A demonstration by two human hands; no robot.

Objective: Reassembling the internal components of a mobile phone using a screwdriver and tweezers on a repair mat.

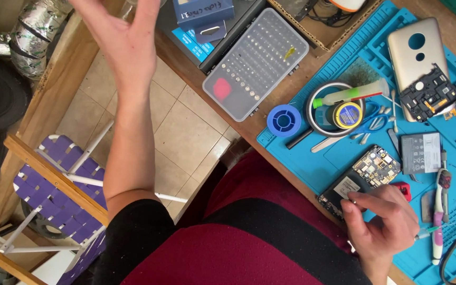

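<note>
Even, soft daylight is filling the scene; shadows are staying faint. Raised left hand (125,39) is smearing with motion blur. Gold phone back cover (415,50) is catching mild glare. Edges are bending slightly.

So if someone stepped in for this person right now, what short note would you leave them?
Left hand: raised open in the air over the floor, holding nothing.
Right hand: fingers pinching at the opened phone on the blue mat.
Nearby: loose battery, gold back cover, clear bit case, tape rolls.
Done: phone opened, circuit board exposed.
Left: phone lies in parts, not reassembled.
</note>
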